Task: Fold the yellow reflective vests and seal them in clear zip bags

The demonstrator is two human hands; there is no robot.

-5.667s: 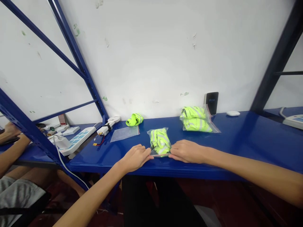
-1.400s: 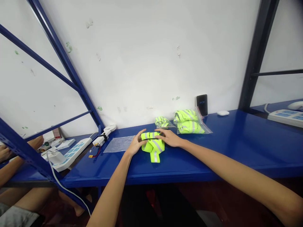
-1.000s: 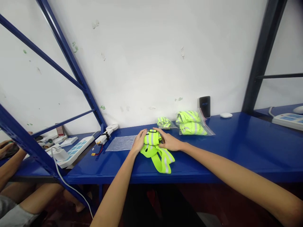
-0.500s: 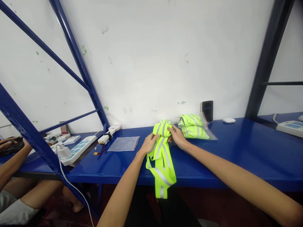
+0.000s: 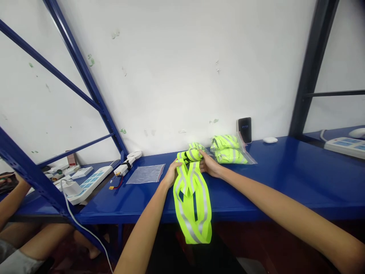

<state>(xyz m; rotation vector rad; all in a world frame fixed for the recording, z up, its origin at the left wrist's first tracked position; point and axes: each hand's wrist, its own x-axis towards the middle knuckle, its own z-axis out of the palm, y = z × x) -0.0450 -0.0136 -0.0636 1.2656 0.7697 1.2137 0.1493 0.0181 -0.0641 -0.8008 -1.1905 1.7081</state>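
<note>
A neon yellow reflective strap vest (image 5: 196, 213) with silver stripes hangs in loops from my two hands over the front edge of the table. My left hand (image 5: 172, 172) is closed on its left strap, thumb on top. My right hand (image 5: 209, 164) grips the bunched upper part on the other side, some of its fingers hidden behind the fabric. Just behind lies another bundle of the same yellow material (image 5: 196, 145). To the right sits a clear zip bag (image 5: 248, 156) filled with folded yellow reflective straps (image 5: 230, 156).
A flat clear zip bag (image 5: 146, 174) lies left on the blue table (image 5: 273, 179). Near it are a white handheld fan (image 5: 134, 155) and a red-wired connector (image 5: 116, 185). A phone (image 5: 244, 130) leans on the wall beside a white oval object (image 5: 270, 140). Another person's arm (image 5: 13, 199) shows beyond the blue frame.
My hands have moved apart, spreading the vest's straps, which now hang wider and lower in open loops. The whole view has shifted slightly.
</note>
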